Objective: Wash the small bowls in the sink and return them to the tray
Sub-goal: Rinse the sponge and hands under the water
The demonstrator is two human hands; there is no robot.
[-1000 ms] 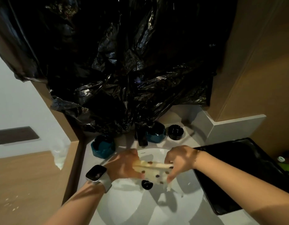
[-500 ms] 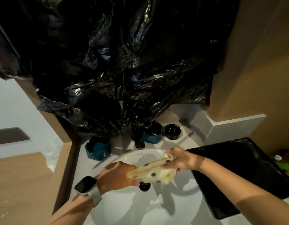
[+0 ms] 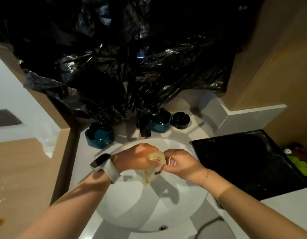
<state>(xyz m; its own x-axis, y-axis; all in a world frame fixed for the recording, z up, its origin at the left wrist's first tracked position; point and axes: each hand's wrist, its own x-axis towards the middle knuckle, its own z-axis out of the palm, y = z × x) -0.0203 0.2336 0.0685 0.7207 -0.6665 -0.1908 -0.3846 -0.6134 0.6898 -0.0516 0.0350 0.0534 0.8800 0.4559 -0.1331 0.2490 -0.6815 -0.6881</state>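
Both hands grip one bunched, pale-yellow spotted cloth [image 3: 153, 167] over the sink [image 3: 166, 209] — left hand [image 3: 137, 156] at nine o'clock, right hand [image 3: 181, 163] at three.

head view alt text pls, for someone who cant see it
Both hands, left hand and right hand, wring a spotted cloth over a white sink. Teal bowls sit behind it, a black tray at right.

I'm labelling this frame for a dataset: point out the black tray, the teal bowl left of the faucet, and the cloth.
black tray [image 3: 249, 161], head view, bare middle of its flat bottom.
teal bowl [image 3: 99, 135], head view, its front wall.
cloth [image 3: 157, 156], head view, bunched part between the hands.
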